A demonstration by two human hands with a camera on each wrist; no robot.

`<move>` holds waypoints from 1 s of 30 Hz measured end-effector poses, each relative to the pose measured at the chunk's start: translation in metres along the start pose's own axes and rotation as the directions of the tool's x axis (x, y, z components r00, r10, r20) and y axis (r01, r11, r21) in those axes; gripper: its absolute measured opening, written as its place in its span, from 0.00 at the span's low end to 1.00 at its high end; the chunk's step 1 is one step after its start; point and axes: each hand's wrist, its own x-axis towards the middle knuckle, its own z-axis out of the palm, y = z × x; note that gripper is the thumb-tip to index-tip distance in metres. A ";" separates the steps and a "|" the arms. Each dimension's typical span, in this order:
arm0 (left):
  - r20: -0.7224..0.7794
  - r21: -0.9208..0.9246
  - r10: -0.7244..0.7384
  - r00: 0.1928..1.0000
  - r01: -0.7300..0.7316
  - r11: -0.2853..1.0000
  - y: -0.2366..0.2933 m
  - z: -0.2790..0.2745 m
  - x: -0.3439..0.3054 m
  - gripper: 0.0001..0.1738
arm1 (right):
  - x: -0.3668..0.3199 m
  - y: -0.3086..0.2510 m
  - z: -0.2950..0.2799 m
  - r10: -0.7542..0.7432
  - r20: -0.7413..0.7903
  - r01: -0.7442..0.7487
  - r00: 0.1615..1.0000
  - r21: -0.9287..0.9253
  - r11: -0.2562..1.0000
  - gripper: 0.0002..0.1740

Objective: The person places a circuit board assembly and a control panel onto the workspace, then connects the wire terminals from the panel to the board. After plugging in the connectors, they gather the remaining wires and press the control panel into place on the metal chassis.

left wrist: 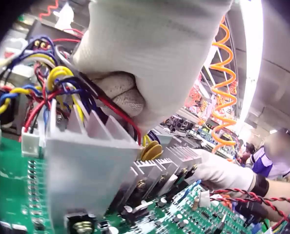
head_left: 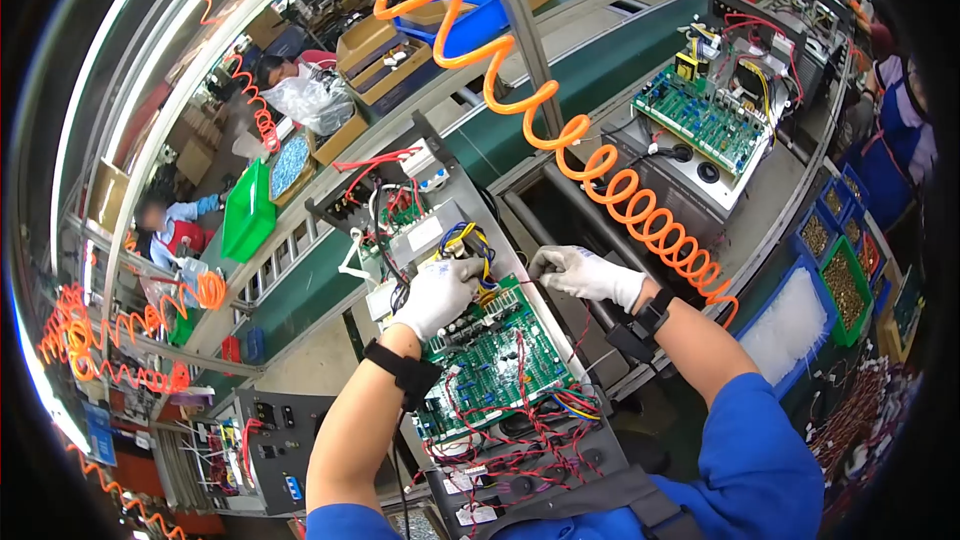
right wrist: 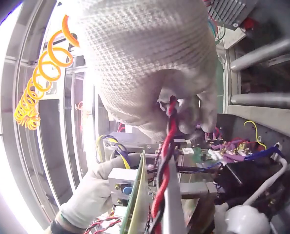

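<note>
Head view: left grip (head_left: 437, 295) mid frame, fingers curled round yellow-blue wire bunch (head_left: 466, 240) at top edge of green board (head_left: 490, 360). Right grip (head_left: 585, 273) just to the right, fingertips pinching red wire (right wrist: 168, 127). Board sits in grey metal box (head_left: 452, 185), lower mid. Orange coil hose (head_left: 560, 135) hangs above.

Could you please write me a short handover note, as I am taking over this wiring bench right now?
Left hand: fingers curled on the wire bundle beside the white heatsink, at the far end of the green circuit board.
Right hand: pinches a red-and-black twisted wire at the board's right edge.
Done: the board sits in the open chassis, and many red-black leads lie across its near end.
Left: the pinched wire's end is hidden, so it probably needs routing or plugging in.
</note>
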 end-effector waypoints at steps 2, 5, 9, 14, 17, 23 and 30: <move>0.012 -0.113 -0.024 1.000 0.025 0.993 0.000 0.003 0.000 0.14 | -0.006 0.012 0.001 0.021 -0.015 -0.020 1.000 0.027 0.999 0.11; 0.048 0.024 -0.032 0.998 0.031 0.999 0.005 0.006 0.006 0.14 | -0.005 0.019 0.010 0.076 -0.033 -0.072 0.997 0.113 0.991 0.10; 0.010 0.123 -0.084 0.996 0.083 0.989 0.009 0.011 0.003 0.13 | -0.001 0.022 0.014 0.125 -0.061 -0.113 0.990 0.172 0.979 0.09; -0.051 0.362 -0.122 0.991 0.132 0.923 0.022 0.005 -0.005 0.10 | -0.006 0.012 0.010 0.081 -0.220 -0.068 0.972 0.065 0.996 0.14; -0.158 0.520 -0.056 0.986 0.131 0.844 0.026 -0.020 -0.031 0.11 | -0.012 -0.005 -0.003 0.021 -0.349 -0.006 0.937 0.045 0.999 0.16; -0.374 0.593 -0.049 0.926 0.279 0.755 -0.052 -0.047 -0.091 0.10 | 0.005 -0.070 -0.007 -0.244 -0.241 0.251 0.939 -0.002 0.968 0.13; -0.529 0.205 0.061 0.846 0.058 0.977 -0.013 -0.044 -0.086 0.05 | 0.063 -0.133 0.065 -0.126 0.074 0.136 0.989 -0.135 0.981 0.18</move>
